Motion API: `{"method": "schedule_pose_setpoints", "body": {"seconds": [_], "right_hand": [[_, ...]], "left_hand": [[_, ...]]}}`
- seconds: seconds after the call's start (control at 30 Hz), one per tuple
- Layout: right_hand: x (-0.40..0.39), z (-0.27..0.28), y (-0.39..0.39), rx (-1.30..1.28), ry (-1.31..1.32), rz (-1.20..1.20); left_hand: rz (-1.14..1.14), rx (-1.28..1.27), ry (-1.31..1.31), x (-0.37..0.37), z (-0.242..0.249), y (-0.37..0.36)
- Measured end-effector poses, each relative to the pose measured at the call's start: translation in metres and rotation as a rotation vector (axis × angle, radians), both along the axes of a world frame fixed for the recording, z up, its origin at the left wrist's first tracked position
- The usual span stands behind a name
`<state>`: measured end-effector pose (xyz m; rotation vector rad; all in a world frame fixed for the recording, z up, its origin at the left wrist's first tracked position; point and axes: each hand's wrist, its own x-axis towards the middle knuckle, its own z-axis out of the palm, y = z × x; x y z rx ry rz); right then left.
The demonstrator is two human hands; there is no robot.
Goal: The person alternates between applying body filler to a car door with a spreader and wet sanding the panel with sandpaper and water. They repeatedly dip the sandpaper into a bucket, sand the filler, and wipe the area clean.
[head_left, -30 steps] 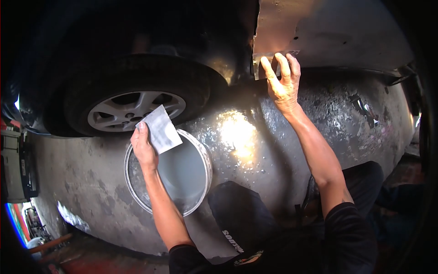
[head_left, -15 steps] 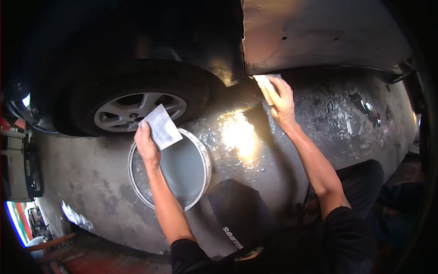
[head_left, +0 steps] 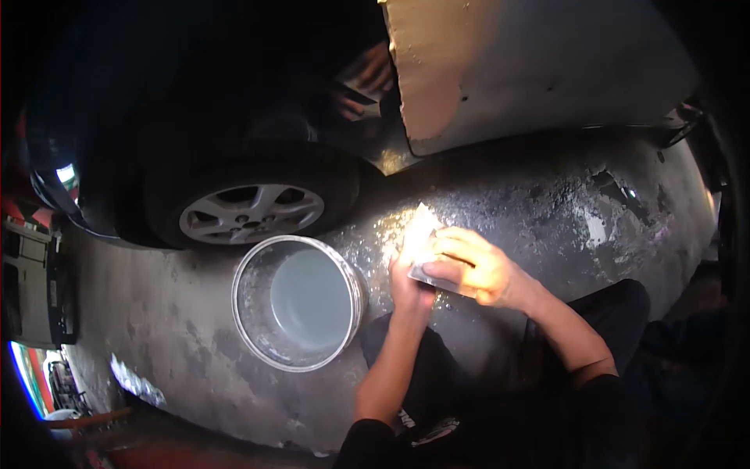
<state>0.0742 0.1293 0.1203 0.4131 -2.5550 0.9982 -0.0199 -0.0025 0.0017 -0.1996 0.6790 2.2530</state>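
Observation:
My left hand [head_left: 408,288] holds a pale, square, flat sheet [head_left: 422,228], possibly sandpaper, from below. Strong light washes out its surface. My right hand [head_left: 488,270] is closed over the near side of it, thumb along a grey flat edge [head_left: 447,284]. Glare and fingers hide where the sheet stops and the pale flat pad in my right hand begins. Both hands meet above the wet floor, right of a round bucket [head_left: 241,313] with cloudy water [head_left: 312,297] inside. Beyond them is a car body panel [head_left: 500,70] with a pinkish, filler-like patch [head_left: 430,105].
A car wheel [head_left: 250,223] stands behind the bucket, under a dark glossy fender [head_left: 234,86] that mirrors my hands. The concrete floor [head_left: 187,313] is wet and stained. My knee [head_left: 617,305] is at the right. A grey case-like object [head_left: 27,281] stands far left.
My right hand has come away from the panel's lower edge, down and toward me. My left hand has moved right from over the bucket with its sheet, and the two now meet.

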Motion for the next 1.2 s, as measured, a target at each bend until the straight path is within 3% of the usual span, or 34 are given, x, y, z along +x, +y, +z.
{"method": "schedule_pose_setpoints", "body": {"seconds": [0.07, 0.13, 0.27, 0.33, 0.4, 0.43, 0.53, 0.57, 0.67, 0.73, 0.8, 0.93, 0.97, 1.03, 1.1, 1.13, 1.2], "right_hand": [[0.008, -0.007, 0.009, 0.141, 0.007, -0.015], [0.016, -0.009, 0.018, 0.175, -0.053, 0.030], [0.032, -0.017, 0.038, 0.050, -0.137, -0.086], [0.046, -0.043, 0.056, 0.141, -0.152, -0.068], [0.054, -0.058, 0.056, 0.068, -0.163, -0.232], [0.048, -0.035, 0.046, 0.035, -0.087, -0.331], [0.025, 0.013, 0.034, 0.207, 0.001, -0.257], [0.024, 0.016, 0.030, 0.300, -0.054, -0.200], [0.027, -0.005, 0.002, 0.294, 0.030, -0.215], [0.039, -0.015, -0.001, 0.304, 0.000, -0.200], [0.051, -0.021, 0.003, 0.306, -0.084, -0.201], [0.071, -0.036, 0.026, 0.238, -0.200, -0.202], [0.069, -0.032, 0.027, 0.050, -0.200, -0.214], [0.054, 0.004, 0.019, -0.001, -0.089, -0.179], [0.046, 0.024, 0.003, -0.030, 0.018, -0.113], [0.048, 0.019, 0.002, -0.055, 0.001, -0.123], [0.047, 0.002, 0.005, 0.161, -0.011, -0.049]], "left_hand": [[0.048, -0.010, 0.150, 0.000, -0.002, 0.001], [0.013, -0.003, 0.133, -0.001, 0.011, -0.002], [0.101, -0.008, 0.161, 0.004, 0.009, -0.008], [0.120, 0.049, 0.159, 0.005, 0.037, -0.011], [0.143, -0.034, 0.516, -0.001, 0.063, -0.017], [0.176, -0.078, 0.605, -0.002, 0.065, -0.016], [0.096, -0.140, 0.826, -0.003, 0.012, -0.015], [0.233, -0.255, 0.800, 0.007, -0.018, -0.008], [0.306, -0.197, 0.997, 0.005, 0.043, -0.004], [0.282, -0.088, 0.871, 0.009, 0.036, -0.002], [0.357, -0.165, 1.079, 0.004, 0.029, -0.003], [0.459, -0.141, 0.899, -0.014, 0.034, -0.020], [0.421, -0.148, 0.935, -0.024, 0.024, -0.028], [0.372, -0.168, 0.959, -0.023, 0.009, -0.031], [0.198, 0.010, 0.609, -0.004, 0.003, -0.017], [0.181, -0.012, 0.597, 0.006, 0.007, -0.015], [0.044, 0.059, 0.192, 0.022, 0.016, -0.011]]}}
